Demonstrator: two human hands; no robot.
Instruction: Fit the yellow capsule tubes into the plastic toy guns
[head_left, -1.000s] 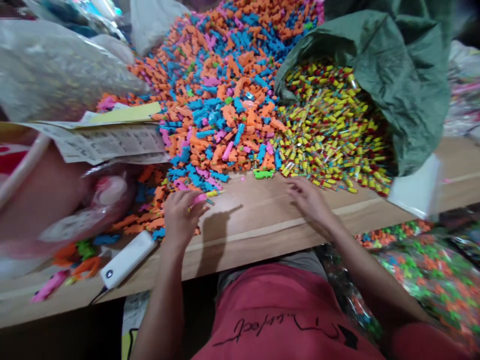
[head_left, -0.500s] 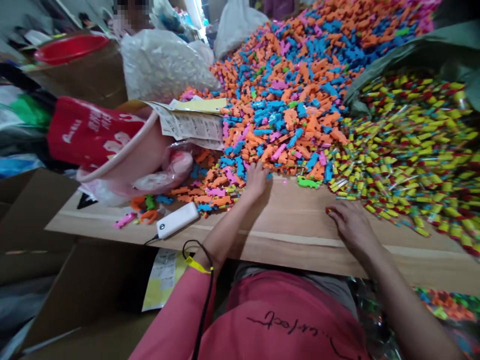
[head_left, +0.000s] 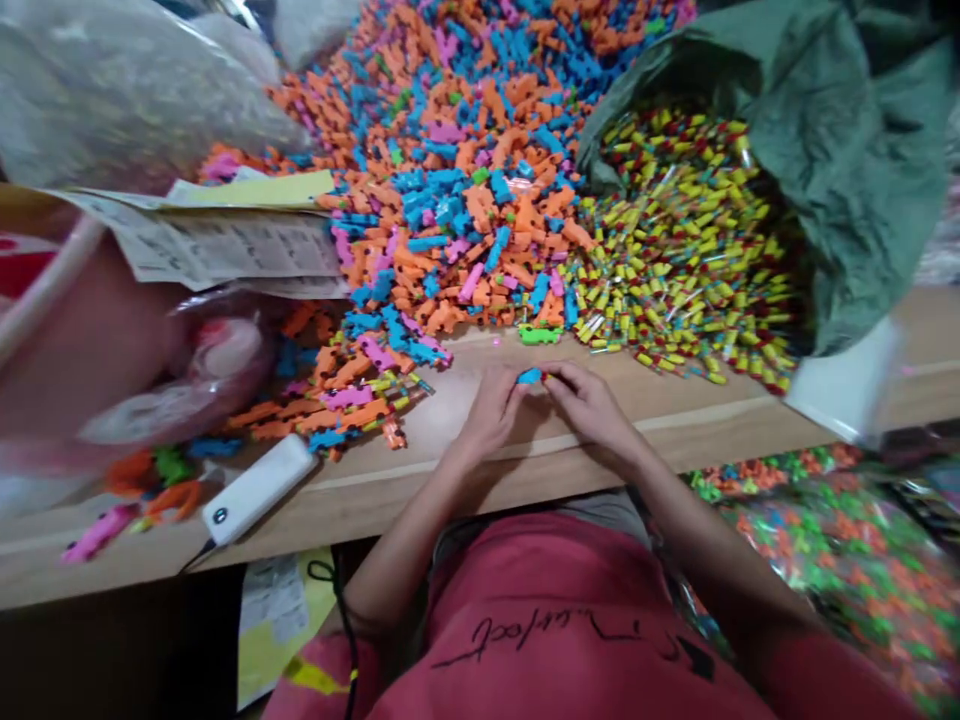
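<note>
My left hand (head_left: 491,408) is closed on a small blue plastic toy car (head_left: 529,376) above the wooden table. My right hand (head_left: 592,402) meets it from the right, fingertips pinched around a small piece with a red end (head_left: 547,377); most of that piece is hidden by the fingers. Just beyond the hands lies a green toy car (head_left: 540,333), at the front of a big heap of orange, blue and pink toy cars (head_left: 450,220). To the right spreads a pile of small yellow tubes with red ends (head_left: 675,260), spilling from a green sack (head_left: 847,170).
On the left stand a pink tub (head_left: 82,320) and printed sheets (head_left: 232,245). A white power bank (head_left: 259,490) with a cable lies near the table's front edge (head_left: 360,480). Bagged colourful pieces (head_left: 840,550) sit below the table at right.
My left hand has come from the toy heap towards me with a blue toy car. My right hand has moved left to meet it. The view has swung right and down.
</note>
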